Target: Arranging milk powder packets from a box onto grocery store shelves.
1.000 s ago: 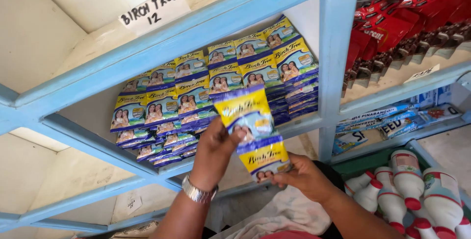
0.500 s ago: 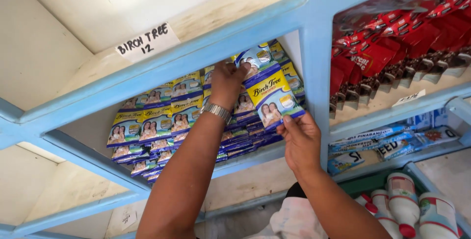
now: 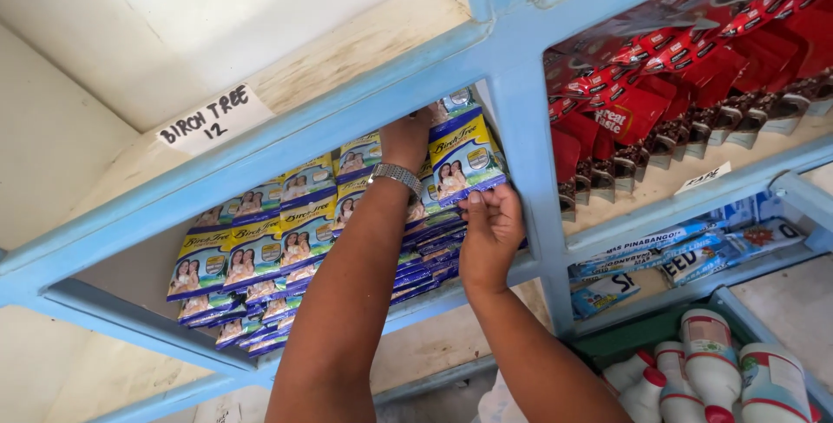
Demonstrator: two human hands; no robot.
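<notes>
White handwritten label [image 3: 214,121] taped on blue shelf frame [image 3: 373,111], upper left. Blue-yellow sachets [image 3: 260,254] stacked in rows in left compartment; red pouches [image 3: 642,102] in right compartment. Your left hand [image 3: 408,138] pinches top of blue-yellow sachet strip [image 3: 464,158] at compartment's right end. Your right hand [image 3: 490,228] grips strip's lower edge, fingers curled.
</notes>
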